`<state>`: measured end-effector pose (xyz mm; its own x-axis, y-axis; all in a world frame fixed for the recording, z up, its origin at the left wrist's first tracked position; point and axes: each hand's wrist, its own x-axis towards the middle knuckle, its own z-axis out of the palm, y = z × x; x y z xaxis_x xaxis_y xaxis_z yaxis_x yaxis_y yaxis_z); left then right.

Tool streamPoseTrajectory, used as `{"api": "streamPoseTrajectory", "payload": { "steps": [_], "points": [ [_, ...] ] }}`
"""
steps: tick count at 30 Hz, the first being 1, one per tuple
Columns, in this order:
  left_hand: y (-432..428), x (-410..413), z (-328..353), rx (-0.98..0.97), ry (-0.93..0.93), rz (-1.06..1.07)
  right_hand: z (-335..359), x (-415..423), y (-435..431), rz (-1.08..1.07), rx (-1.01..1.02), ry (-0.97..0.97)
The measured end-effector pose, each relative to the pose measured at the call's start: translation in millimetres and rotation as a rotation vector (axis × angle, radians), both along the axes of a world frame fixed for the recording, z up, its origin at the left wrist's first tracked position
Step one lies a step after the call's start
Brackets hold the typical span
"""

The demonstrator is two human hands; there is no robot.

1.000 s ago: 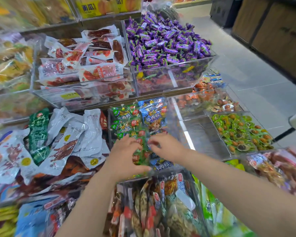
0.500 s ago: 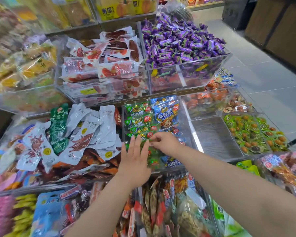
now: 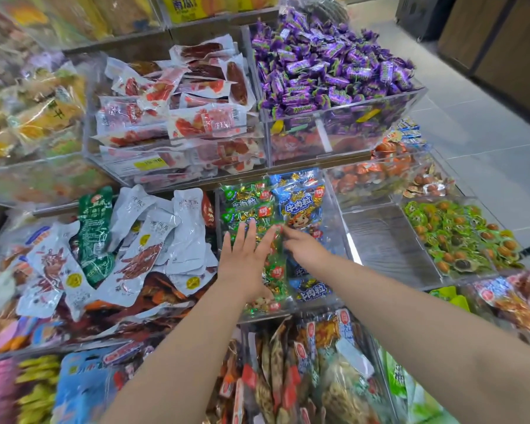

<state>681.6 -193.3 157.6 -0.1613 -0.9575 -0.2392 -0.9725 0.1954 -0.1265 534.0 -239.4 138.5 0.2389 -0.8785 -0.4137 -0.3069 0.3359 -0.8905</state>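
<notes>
Two hands work in the head view. Risk: uneven pressure can slide the glossy green packets (image 3: 245,206) onto the blue packets (image 3: 300,203) or over the clear bin's (image 3: 338,237) front edge. The left hand (image 3: 245,264) lies flat on the green stack mid-bin, fingers spread. The right hand (image 3: 303,247) curls onto a packet edge; a pinch cannot be confirmed.

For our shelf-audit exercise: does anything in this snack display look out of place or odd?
Yes. The clear bin right of the blue packets looks empty among full bins, and one green pouch sits among the white pouches.
</notes>
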Motion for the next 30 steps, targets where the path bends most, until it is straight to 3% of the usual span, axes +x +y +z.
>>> {"api": "streamPoseTrajectory", "payload": {
  "steps": [8,14,20,23,27,30],
  "points": [
    [7,4,-8,-0.008,-0.037,0.057,10,12,-10,0.211,-0.041,0.137],
    [-1,5,1,0.071,0.004,0.015,4,-21,-6,-0.122,0.03,0.066],
    [13,-3,20,0.095,0.078,0.015,15,-55,40,-0.257,0.025,-0.143],
    [30,-20,36,-0.001,0.234,0.035,18,-76,69,-0.342,0.007,-0.162],
    [66,-71,46,-0.343,0.62,-0.004,4,-116,115,-0.462,0.048,-0.132],
    [102,-127,30,-0.178,0.833,-0.007,-24,-158,164,-0.571,0.162,-0.105]
  ]
}}
